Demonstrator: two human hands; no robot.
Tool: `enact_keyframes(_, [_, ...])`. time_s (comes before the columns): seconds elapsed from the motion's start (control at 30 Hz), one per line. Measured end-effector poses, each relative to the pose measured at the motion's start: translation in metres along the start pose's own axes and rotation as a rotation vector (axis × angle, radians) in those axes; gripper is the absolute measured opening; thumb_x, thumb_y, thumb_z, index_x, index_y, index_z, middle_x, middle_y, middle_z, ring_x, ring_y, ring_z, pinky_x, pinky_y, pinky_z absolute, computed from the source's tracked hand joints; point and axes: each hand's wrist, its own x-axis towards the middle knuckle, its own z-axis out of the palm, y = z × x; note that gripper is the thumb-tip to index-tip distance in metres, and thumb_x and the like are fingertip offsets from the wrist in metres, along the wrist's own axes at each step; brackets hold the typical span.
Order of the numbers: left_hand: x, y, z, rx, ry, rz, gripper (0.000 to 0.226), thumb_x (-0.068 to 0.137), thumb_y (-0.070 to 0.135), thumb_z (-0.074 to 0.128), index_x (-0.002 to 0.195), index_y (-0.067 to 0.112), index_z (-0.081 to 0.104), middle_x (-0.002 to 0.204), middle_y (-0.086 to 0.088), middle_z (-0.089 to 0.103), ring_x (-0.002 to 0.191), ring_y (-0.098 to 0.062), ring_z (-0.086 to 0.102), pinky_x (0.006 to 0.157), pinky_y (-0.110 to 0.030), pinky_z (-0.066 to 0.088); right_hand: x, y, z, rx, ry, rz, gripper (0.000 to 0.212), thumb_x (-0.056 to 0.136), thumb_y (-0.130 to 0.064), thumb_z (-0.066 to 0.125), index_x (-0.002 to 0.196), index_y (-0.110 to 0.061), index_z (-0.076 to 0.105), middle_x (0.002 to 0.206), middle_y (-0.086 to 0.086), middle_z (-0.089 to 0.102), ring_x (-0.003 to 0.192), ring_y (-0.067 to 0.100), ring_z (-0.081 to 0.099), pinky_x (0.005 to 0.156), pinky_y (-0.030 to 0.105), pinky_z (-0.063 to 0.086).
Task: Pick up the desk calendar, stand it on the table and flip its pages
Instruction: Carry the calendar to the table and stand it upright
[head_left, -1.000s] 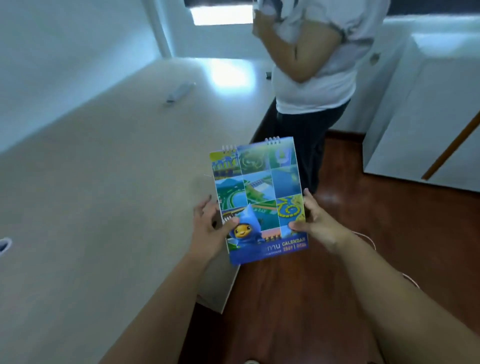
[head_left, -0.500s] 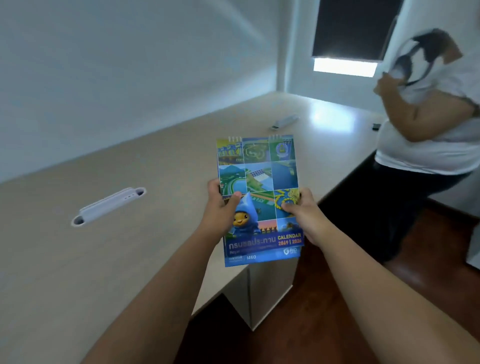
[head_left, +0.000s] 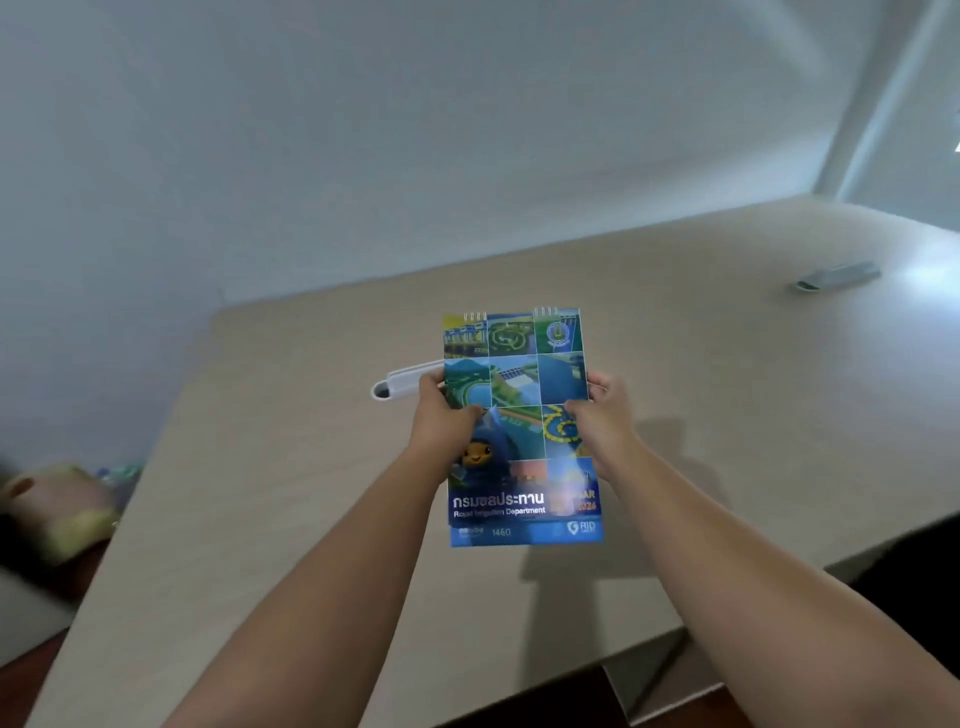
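The desk calendar (head_left: 519, 431) has a blue and green cover with a grid of pictures, a cartoon mascot and wire rings at its top edge. It hangs upright in the air above the beige table (head_left: 260, 467), cover toward me. My left hand (head_left: 441, 418) grips its left edge, thumb on the cover. On the other side my right hand (head_left: 602, 421) holds the right edge the same way. The back of the calendar is hidden.
A white oblong holder (head_left: 397, 382) lies on the table just behind my left hand. A second, similar white object (head_left: 836, 275) lies far right. A blurred yellowish thing (head_left: 57, 509) sits off the table's left end. A pale wall runs behind.
The view has swung left, so the other person is out of sight. The calendar, held by both hands, now hangs over the table rather than past its edge.
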Motion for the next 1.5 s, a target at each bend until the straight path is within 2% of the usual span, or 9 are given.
enact_keyframes(0.17, [0.022, -0.017, -0.029, -0.172, 0.087, -0.081, 0.041, 0.088, 0.001, 0.062, 0.112, 0.025, 0.039, 0.104, 0.001, 0.060, 0.100, -0.023, 0.065, 0.088, -0.046, 0.057, 0.023, 0.010, 0.051, -0.062, 0.020, -0.007, 0.041, 0.083, 0.006, 0.050, 0.116, -0.017, 0.044, 0.109, 0.004, 0.063, 0.062, 0.014, 0.063, 0.039, 0.021, 0.049])
enact_keyframes(0.3, [0.036, -0.025, -0.040, -0.288, 0.169, -0.131, 0.033, 0.091, 0.007, 0.062, 0.110, 0.021, 0.037, 0.110, -0.003, 0.057, 0.091, -0.014, 0.064, 0.064, -0.027, 0.054, 0.042, 0.020, 0.075, -0.176, 0.041, -0.039, 0.032, 0.089, -0.014, 0.063, 0.111, -0.025, 0.042, 0.113, -0.004, 0.055, 0.075, 0.004, 0.057, 0.049, 0.020, 0.043])
enact_keyframes(0.43, [0.053, -0.038, -0.039, -0.287, 0.228, -0.167, 0.032, 0.092, 0.016, 0.062, 0.111, 0.021, 0.036, 0.121, -0.006, 0.055, 0.098, -0.016, 0.061, 0.075, -0.031, 0.052, 0.059, 0.034, 0.084, -0.251, 0.067, -0.045, 0.033, 0.089, -0.025, 0.067, 0.117, -0.019, 0.051, 0.101, -0.009, 0.054, 0.072, -0.007, 0.049, 0.052, 0.016, 0.035])
enact_keyframes(0.5, [0.062, -0.047, -0.034, -0.278, 0.246, -0.192, 0.026, 0.093, 0.022, 0.061, 0.103, 0.025, 0.037, 0.120, -0.007, 0.056, 0.104, -0.022, 0.060, 0.086, -0.040, 0.053, 0.067, 0.041, 0.081, -0.262, 0.060, -0.045, 0.027, 0.088, -0.027, 0.068, 0.111, -0.020, 0.055, 0.095, -0.010, 0.060, 0.071, -0.004, 0.054, 0.051, 0.018, 0.039])
enact_keyframes(0.57, [0.068, -0.054, -0.029, -0.259, 0.271, -0.200, 0.023, 0.095, 0.025, 0.058, 0.092, 0.029, 0.036, 0.110, -0.005, 0.058, 0.095, -0.017, 0.063, 0.077, -0.037, 0.054, 0.077, 0.044, 0.077, -0.294, 0.033, -0.028, 0.018, 0.087, -0.027, 0.069, 0.101, -0.021, 0.058, 0.095, -0.003, 0.067, 0.071, 0.006, 0.061, 0.053, 0.025, 0.048])
enact_keyframes(0.67, [0.077, -0.065, -0.022, -0.265, 0.310, -0.213, 0.023, 0.097, 0.024, 0.055, 0.088, 0.029, 0.035, 0.105, -0.007, 0.059, 0.091, -0.020, 0.068, 0.079, -0.042, 0.059, 0.094, 0.047, 0.073, -0.332, -0.024, -0.006, 0.019, 0.086, -0.029, 0.070, 0.100, -0.019, 0.062, 0.098, 0.001, 0.070, 0.082, 0.020, 0.069, 0.072, 0.040, 0.059])
enact_keyframes(0.9, [0.085, -0.067, -0.014, -0.321, 0.423, -0.154, 0.025, 0.096, 0.019, 0.056, 0.085, 0.028, 0.035, 0.105, -0.005, 0.057, 0.080, -0.014, 0.069, 0.062, -0.028, 0.057, 0.124, 0.045, 0.071, -0.355, -0.137, 0.029, 0.029, 0.079, -0.034, 0.076, 0.091, -0.023, 0.053, 0.088, -0.006, 0.062, 0.084, 0.018, 0.065, 0.079, 0.040, 0.056])
enact_keyframes(1.1, [0.091, -0.070, -0.012, -0.350, 0.477, -0.169, 0.027, 0.092, 0.017, 0.061, 0.087, 0.026, 0.036, 0.102, -0.010, 0.059, 0.076, -0.016, 0.071, 0.057, -0.027, 0.057, 0.134, 0.037, 0.072, -0.269, -0.208, 0.118, 0.048, 0.076, -0.028, 0.081, 0.109, -0.016, 0.048, 0.092, -0.006, 0.058, 0.078, 0.007, 0.061, 0.056, 0.025, 0.046])
enact_keyframes(1.5, [0.100, -0.074, -0.009, -0.362, 0.525, -0.212, 0.022, 0.093, 0.010, 0.057, 0.089, 0.024, 0.040, 0.105, -0.006, 0.058, 0.070, -0.012, 0.071, 0.054, -0.025, 0.057, 0.149, 0.048, 0.072, -0.255, -0.228, 0.110, 0.025, 0.077, -0.020, 0.079, 0.091, -0.016, 0.057, 0.088, 0.001, 0.063, 0.078, 0.015, 0.064, 0.066, 0.030, 0.053])
